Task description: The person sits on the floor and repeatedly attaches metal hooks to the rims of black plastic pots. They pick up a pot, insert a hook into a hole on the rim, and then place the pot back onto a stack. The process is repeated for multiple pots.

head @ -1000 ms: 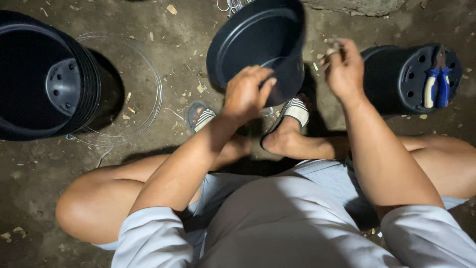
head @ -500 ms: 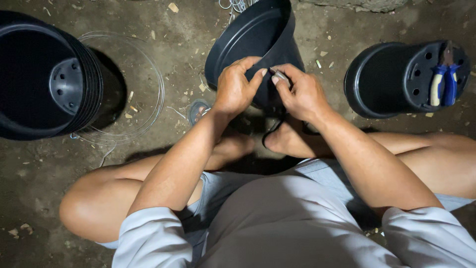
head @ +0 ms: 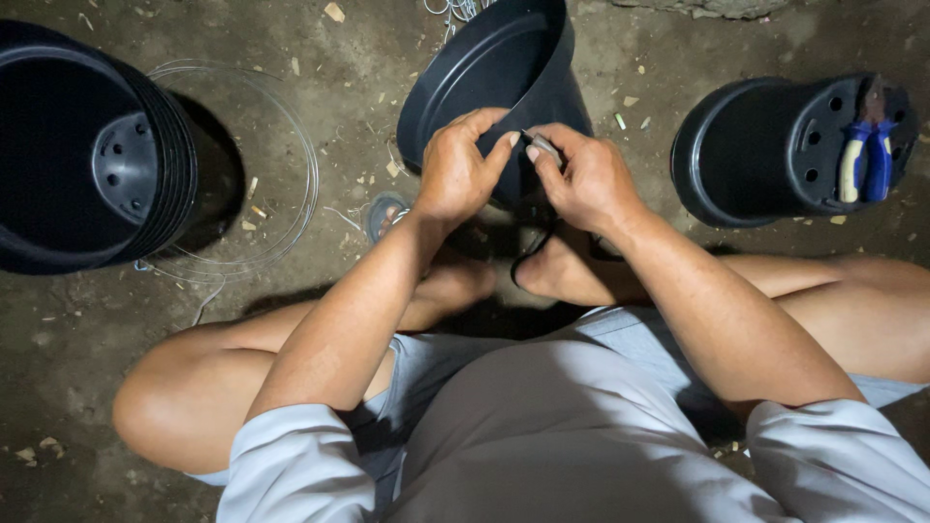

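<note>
A black plastic pot [head: 504,68] lies tilted on its side in front of me, its mouth facing up and left. My left hand [head: 463,165] grips the pot's lower side near its base. My right hand [head: 581,174] is beside it, fingertips pinching a thin piece of wire [head: 542,145] against the pot wall. Both hands nearly touch at the fingertips. My bare feet rest on the ground just below the pot, and part of the pot's base is hidden behind my hands.
A stack of black pots [head: 87,155] stands at the left, with a coil of thin wire [head: 291,165] on the ground beside it. At the right an overturned black pot [head: 775,145] carries blue-and-yellow-handled pliers [head: 867,155]. The dirt floor holds scattered chips.
My right hand came in from the upper right to the pot beside my left hand. The pot tipped so its mouth turns more to the left.
</note>
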